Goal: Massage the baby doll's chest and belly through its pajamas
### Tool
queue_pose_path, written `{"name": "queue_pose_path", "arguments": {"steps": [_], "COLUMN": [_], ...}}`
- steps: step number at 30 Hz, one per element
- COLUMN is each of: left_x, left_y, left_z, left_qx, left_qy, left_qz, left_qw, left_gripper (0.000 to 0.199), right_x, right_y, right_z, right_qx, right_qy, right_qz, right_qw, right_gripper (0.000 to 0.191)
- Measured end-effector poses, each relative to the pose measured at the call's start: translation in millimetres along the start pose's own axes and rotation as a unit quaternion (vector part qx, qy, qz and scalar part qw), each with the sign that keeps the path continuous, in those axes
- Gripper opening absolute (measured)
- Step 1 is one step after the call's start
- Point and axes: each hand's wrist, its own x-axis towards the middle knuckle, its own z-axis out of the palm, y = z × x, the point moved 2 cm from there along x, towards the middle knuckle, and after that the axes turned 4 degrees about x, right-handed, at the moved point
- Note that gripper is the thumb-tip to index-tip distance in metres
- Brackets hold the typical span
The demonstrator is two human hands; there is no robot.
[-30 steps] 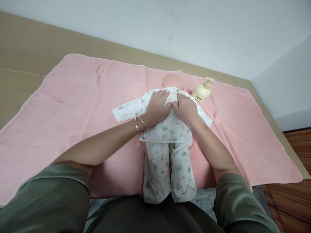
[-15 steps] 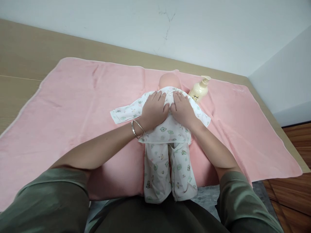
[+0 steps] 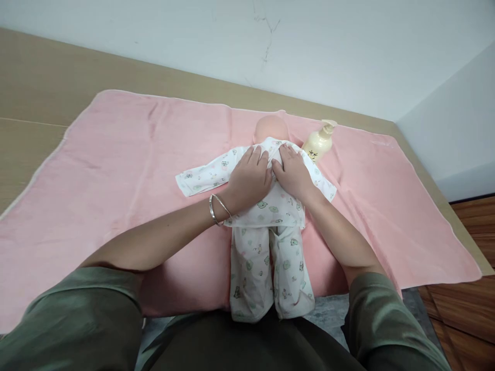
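A doll in a white printed top (image 3: pixel 270 208) and matching trousers (image 3: pixel 253 273) lies on a pink blanket (image 3: pixel 185 139), its bald head (image 3: pixel 271 129) pointing away from me. Both my hands rest on the upper back of the top. My left hand (image 3: pixel 251 175) lies flat on the left side, a silver bangle around its wrist. Flat on the right side is my right hand (image 3: pixel 293 172), the two thumbs close together. Neither hand grips anything. The doll's face is hidden.
A cream pump bottle (image 3: pixel 319 141) lies on the blanket to the right of the doll's head. Under the blanket is a wooden surface (image 3: pixel 127 64), with a white wall behind it. Brown wood panels show at the lower right.
My left hand has shifted slightly right and down across the doll's back. My right hand has moved very slightly, and the thumbs remain near each other.
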Motion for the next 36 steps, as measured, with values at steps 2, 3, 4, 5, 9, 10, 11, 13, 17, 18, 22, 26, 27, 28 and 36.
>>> {"name": "queue_pose_path", "arguments": {"steps": [2,3,4,5,9,10,11,13,17,18,22,26,27,28,36], "left_x": [6,10,15,18,23,20,17,10,2,3,15,24,25,25,18], "left_y": [-6,-10,-14,-18,-22,-20,-17,-11,-3,-3,-10,-16,-16,-16,-16], "left_z": [-1.7,-2.8,-3.7,-4.3,-3.1,-2.2,-1.2,0.3,-1.6,-2.9,-6.6,-3.4,-1.7,0.1,13.0], "left_qx": [-0.004,-0.005,-0.006,-0.009,-0.005,-0.001,0.003,0.006,0.015,0.018,0.019,0.019,0.021,0.02,0.002], "left_qy": [-0.007,-0.015,-0.024,-0.036,-0.051,-0.043,-0.034,-0.018,-0.01,-0.012,-0.042,-0.067,-0.062,-0.053,-0.002], "left_qz": [0.004,0.003,-0.001,-0.008,-0.018,-0.012,-0.007,-0.005,-0.002,0.003,0.002,-0.013,-0.017,-0.021,-0.043], "left_qw": [1.0,1.0,1.0,0.999,0.999,0.999,0.999,1.0,1.0,1.0,0.999,0.997,0.998,0.998,0.999], "left_gripper": [0.047,0.045,0.042,0.04,0.04,0.042,0.045,0.048,0.049,0.049,0.049,0.049,0.049,0.049,0.051], "right_x": [-7,-12,-17,-22,-29,-26,-22,-12,2,2,-7,-17,-18,-17,2], "right_y": [-5,-9,-13,-17,-23,-22,-19,-11,2,2,-5,-15,-16,-15,5], "right_z": [1,2,2,2,0,0,0,0,1,1,1,-1,-2,-2,9], "right_qx": [-0.015,-0.024,-0.034,-0.042,-0.049,-0.044,-0.037,-0.023,-0.015,-0.016,-0.026,-0.014,-0.01,-0.006,0.002], "right_qy": [0.006,0.006,0.006,0.007,0.019,0.017,0.012,0.003,-0.008,-0.009,0.0,0.015,0.017,0.016,0.007], "right_qz": [-0.01,-0.016,-0.022,-0.027,-0.03,-0.024,-0.018,-0.006,0.004,0.003,-0.012,-0.019,-0.021,-0.023,-0.019], "right_qw": [1.0,1.0,0.999,0.999,0.998,0.999,0.999,1.0,1.0,1.0,1.0,1.0,1.0,1.0,1.0], "right_gripper": [0.055,0.055,0.054,0.054,0.05,0.05,0.051,0.055,0.06,0.06,0.058,0.052,0.05,0.05,0.063]}}
